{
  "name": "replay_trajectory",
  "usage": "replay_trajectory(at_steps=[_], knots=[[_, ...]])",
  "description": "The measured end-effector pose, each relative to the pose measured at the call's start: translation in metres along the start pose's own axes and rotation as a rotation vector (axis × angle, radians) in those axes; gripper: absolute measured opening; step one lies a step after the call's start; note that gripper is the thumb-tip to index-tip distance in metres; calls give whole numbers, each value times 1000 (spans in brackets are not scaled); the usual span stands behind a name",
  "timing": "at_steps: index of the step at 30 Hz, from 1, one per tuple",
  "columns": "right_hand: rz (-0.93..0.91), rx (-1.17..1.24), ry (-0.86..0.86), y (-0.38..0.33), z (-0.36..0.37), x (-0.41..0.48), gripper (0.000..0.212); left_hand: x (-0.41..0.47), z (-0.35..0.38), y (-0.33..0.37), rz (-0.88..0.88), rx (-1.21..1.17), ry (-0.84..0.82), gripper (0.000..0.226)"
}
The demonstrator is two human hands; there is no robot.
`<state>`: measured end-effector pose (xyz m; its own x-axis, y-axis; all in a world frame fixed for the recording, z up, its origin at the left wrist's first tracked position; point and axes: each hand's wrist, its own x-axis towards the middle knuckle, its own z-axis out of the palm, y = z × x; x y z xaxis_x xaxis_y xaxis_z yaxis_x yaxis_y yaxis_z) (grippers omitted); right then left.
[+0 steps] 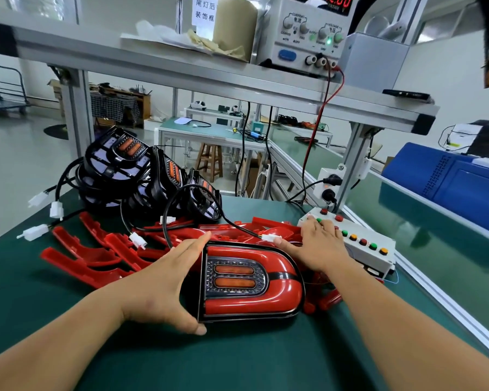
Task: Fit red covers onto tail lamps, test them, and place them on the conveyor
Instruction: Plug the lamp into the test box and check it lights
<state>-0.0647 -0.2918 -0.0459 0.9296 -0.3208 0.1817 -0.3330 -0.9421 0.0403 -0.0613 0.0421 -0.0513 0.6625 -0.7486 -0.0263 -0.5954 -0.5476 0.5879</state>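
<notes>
We have the tail lamp (pixel 251 280) lying flat on the green table (pixel 237 362), red cover (pixel 283 294) already on it. Our left hand (pixel 164 280) pinches its straight end at 9 o'clock, thumb at the near corner and fingers along the far edge. Our right hand (pixel 316 244) is spread flat, reaching to 2 o'clock over the button box (pixel 373 255), with the thumb beside the white plug (pixel 270 237). We judge this to be the test step; neither amber strip looks lit.

The likeliest slip is the spread fingers covering several buttons at once, so we could press the wrong one or two together and misread the result. We cannot tell whether the plug is fully seated; a half-seated plug would make a sound lamp look dead. The black cable (pixel 167 227) loops up toward 11 o'clock across the loose covers (pixel 82 258), so lifting the lamp toward the conveyor (pixel 435 221) at 3 o'clock before unplugging could yank the wire or drag covers along. The one-sided hold could also let the rounded end tip. We cannot see whether the cover's far edge has clipped home.
</notes>
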Motion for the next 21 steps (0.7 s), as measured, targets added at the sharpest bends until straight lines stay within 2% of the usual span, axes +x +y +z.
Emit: replay_trajectory(at_steps=[7, 21], knots=[[29, -2, -74, 1, 1, 1, 138, 0, -1, 1, -6, -9, -11, 146], [22, 20, -91, -1, -1, 0, 125, 0, 0, 0, 14, 5, 13, 147]])
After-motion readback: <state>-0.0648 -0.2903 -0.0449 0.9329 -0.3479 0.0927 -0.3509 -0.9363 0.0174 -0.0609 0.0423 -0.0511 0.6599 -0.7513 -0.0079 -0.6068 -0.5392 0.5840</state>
